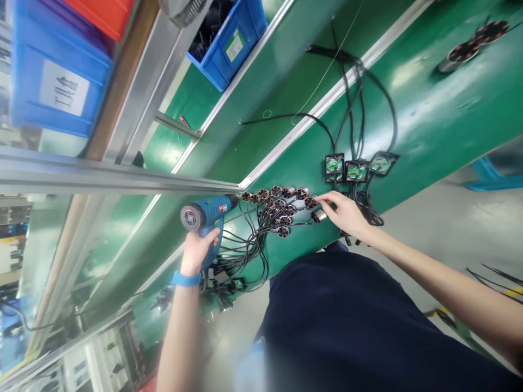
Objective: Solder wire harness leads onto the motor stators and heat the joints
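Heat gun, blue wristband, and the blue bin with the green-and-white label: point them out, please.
Heat gun [213, 210]: head view, side of the barrel above the handle.
Blue wristband [187, 279]: head view, outer face of the band.
Blue bin [251, 27]: head view, outer wall on the labelled side.

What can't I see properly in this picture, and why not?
All in the head view:
Left hand: most of its fingers are hidden behind the handle of the blue heat gun.
Right hand: too small to tell whether it grips the round copper part or only touches it.
Red bin: cut off by the top edge.
Green-and-white label: print too small and blurred to read.
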